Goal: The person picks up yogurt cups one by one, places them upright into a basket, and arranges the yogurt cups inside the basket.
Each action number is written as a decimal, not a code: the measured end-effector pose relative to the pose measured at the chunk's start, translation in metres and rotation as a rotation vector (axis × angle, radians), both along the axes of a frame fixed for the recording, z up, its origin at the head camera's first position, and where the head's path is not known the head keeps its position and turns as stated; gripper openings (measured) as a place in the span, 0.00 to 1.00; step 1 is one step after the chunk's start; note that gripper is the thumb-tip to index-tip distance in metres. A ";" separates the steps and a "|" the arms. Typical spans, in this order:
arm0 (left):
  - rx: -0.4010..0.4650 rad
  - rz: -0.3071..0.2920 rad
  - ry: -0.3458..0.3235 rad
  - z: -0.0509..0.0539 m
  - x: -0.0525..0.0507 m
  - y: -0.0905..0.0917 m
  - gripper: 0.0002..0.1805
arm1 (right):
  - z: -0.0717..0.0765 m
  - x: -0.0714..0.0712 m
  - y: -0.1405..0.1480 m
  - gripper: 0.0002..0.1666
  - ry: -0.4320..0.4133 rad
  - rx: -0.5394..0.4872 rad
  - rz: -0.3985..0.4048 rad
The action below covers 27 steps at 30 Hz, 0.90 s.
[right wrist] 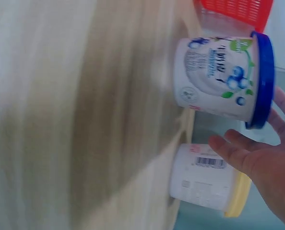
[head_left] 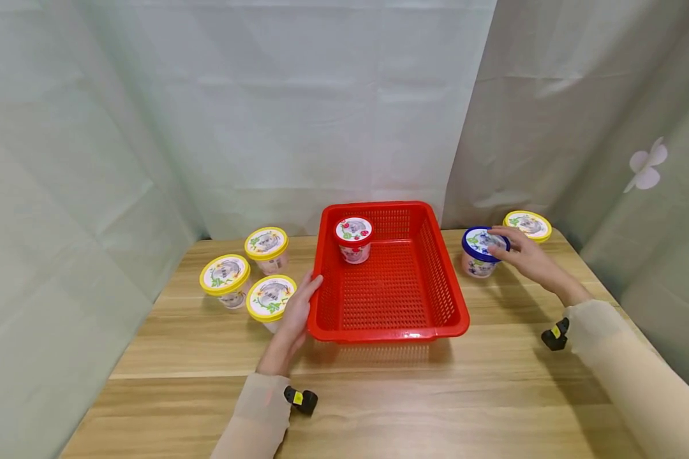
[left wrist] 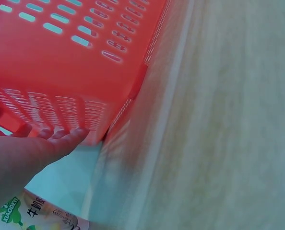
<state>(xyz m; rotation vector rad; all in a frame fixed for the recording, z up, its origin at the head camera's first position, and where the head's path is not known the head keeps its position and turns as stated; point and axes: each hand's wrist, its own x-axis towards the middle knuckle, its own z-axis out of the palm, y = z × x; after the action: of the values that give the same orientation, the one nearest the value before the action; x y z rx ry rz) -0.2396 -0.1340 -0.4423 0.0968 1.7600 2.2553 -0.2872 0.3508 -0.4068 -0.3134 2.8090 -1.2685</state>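
Observation:
In the head view, my left hand [head_left: 296,312] is at the left side of the red plastic basket [head_left: 459,324], holding its rim. The left wrist view has that hand's fingers against the basket's slotted wall. A red-lidded ice cream cup [head_left: 354,240] stands inside the basket, at its back left. My right hand [head_left: 529,258] reaches over a blue-lidded ice cream cup [head_left: 479,258], its fingers spread near the lid. The right wrist view shows the blueberry print on this cup [right wrist: 219,76], with the thumb apart from it; whether the other fingers touch the lid is unclear.
Yellow-lidded cups stand left of the basket: one at the back [head_left: 266,245], one at the far left [head_left: 225,277] and one beside my left hand [head_left: 266,299]. Another yellow-lidded cup [head_left: 527,224] is behind my right hand. Pale curtains [head_left: 321,115] enclose the wooden table [head_left: 379,408].

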 end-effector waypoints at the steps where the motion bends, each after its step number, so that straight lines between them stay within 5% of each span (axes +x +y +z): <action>1: -0.005 0.000 0.004 0.000 0.000 0.000 0.32 | -0.003 -0.001 0.000 0.37 0.009 -0.009 0.000; 27: -0.019 0.005 0.003 0.002 0.002 0.001 0.33 | -0.027 0.001 -0.004 0.37 0.071 -0.092 -0.007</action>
<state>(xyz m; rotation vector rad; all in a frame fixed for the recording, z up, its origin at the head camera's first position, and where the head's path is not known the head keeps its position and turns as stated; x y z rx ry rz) -0.2371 -0.1333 -0.4406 0.0926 1.7846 2.2424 -0.2865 0.3469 -0.4336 -0.3600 2.8176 -1.4185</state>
